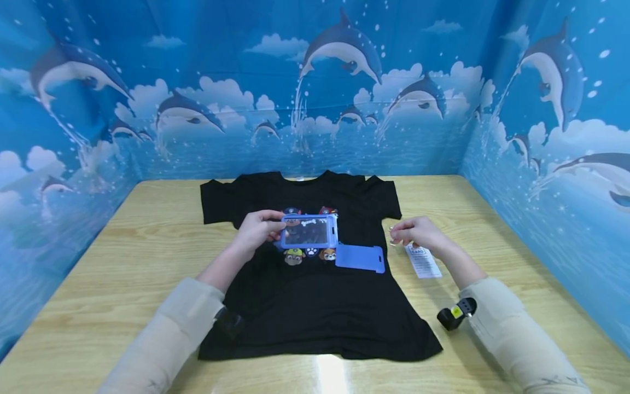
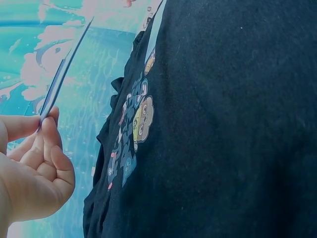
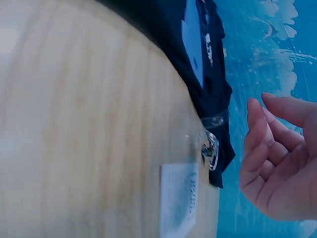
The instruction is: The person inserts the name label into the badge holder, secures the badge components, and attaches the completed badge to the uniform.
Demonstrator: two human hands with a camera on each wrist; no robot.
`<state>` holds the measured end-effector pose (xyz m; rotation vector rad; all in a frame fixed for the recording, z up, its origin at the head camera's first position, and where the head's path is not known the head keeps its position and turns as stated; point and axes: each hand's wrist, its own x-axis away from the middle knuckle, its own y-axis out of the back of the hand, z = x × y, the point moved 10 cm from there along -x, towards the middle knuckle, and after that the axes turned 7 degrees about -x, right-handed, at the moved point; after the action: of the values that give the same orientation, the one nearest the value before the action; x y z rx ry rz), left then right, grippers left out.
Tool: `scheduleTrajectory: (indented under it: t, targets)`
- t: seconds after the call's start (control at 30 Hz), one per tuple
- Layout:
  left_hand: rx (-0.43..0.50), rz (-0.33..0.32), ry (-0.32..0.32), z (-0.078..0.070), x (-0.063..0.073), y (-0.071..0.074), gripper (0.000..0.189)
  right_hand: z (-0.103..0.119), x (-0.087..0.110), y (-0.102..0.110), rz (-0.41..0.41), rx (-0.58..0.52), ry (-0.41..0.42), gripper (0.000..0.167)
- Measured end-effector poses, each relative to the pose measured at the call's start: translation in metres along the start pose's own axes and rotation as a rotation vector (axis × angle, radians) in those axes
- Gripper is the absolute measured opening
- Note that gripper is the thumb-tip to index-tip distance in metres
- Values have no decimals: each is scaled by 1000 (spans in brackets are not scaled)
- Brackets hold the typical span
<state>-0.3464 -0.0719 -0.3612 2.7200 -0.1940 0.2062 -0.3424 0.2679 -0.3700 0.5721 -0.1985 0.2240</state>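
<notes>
My left hand pinches the left end of a blue badge holder frame with a clear window, raised above a black T-shirt. Seen edge-on in the left wrist view, the badge holder is between thumb and fingers. A flat blue cover with a slot lies on the shirt. My right hand hovers over the table beside the shirt, fingers loosely bent; in the right wrist view nothing is between them. Below it lie a metal clip with a clear strap and a white printed card.
The T-shirt lies spread on a wooden table, with cartoon dog faces printed on its chest. A blue dolphin-print curtain encloses the back and both sides.
</notes>
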Motion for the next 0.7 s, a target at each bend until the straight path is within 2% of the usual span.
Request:
scheduleTrajectory:
  t: [0.33, 0.7]
  targets:
    - [-2, 12, -3, -2, 1, -1, 30, -3, 3, 19, -46, 2, -32, 35]
    - [5, 16, -3, -2, 1, -3, 29, -12, 4, 35, -71, 30, -10, 40]
